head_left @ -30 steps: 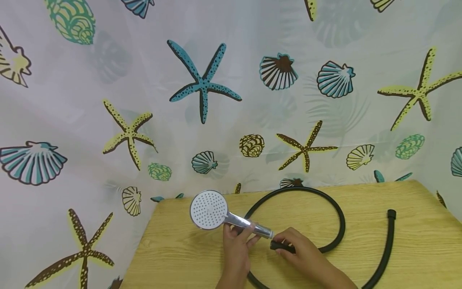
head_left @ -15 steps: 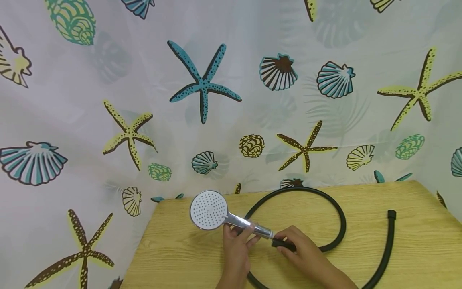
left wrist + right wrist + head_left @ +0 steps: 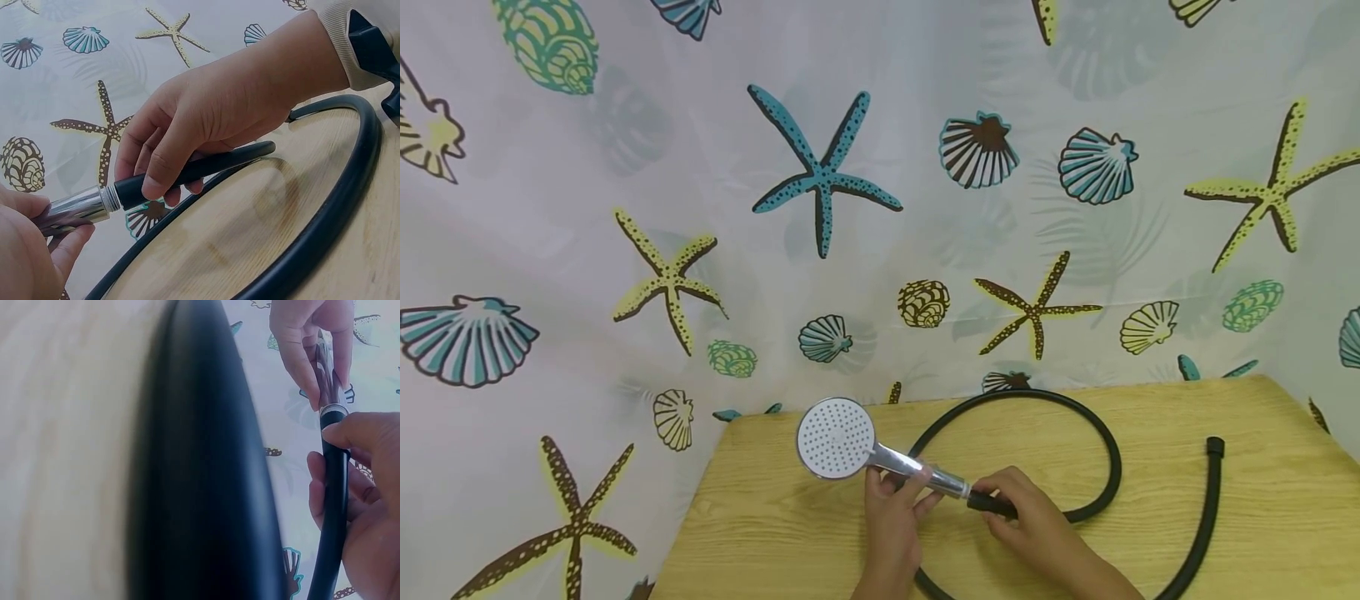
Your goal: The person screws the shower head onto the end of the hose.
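My left hand (image 3: 895, 525) grips the chrome handle of a shower head (image 3: 837, 438), whose round white spray face points up toward the head camera. With thumb and fingers my right hand (image 3: 1030, 521) pinches the black end of a shower hose (image 3: 1093, 417). That end meets the handle's threaded tip (image 3: 111, 199); in the left wrist view some thread still shows between chrome and black. Handle and hose end lie roughly in line. How far the thread sits inside the hose end is hidden.
The hose loops over a wooden table (image 3: 760, 500), and its other end, a black ribbed nut (image 3: 1214, 447), lies at the right. A white curtain (image 3: 925, 225) printed with shells and starfish hangs behind the table and along its sides.
The hose end has come up and slightly right, from just below the handle's tip to in line with it and touching. My left hand and the shower head have barely moved.
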The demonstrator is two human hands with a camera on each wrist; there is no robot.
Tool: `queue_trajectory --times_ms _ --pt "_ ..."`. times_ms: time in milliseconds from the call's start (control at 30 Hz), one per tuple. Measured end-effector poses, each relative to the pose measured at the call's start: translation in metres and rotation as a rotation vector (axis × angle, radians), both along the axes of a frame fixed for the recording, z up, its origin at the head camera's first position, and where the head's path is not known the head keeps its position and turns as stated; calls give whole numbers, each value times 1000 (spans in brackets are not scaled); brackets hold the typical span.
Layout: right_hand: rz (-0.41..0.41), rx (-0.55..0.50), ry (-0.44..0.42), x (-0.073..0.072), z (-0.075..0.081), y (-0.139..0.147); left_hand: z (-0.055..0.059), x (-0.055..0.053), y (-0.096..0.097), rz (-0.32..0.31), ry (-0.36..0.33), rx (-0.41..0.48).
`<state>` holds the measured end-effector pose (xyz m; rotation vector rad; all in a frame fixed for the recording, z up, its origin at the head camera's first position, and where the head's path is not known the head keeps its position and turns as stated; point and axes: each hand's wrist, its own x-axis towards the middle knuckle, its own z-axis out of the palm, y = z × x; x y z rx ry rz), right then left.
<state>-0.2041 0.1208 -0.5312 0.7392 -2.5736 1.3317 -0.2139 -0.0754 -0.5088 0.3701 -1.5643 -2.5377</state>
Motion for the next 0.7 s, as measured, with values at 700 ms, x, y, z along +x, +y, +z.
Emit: queue_trajectory --times_ms 700 --pt "-78 12 -20 1 2 -1 2 2 4 10 19 27"
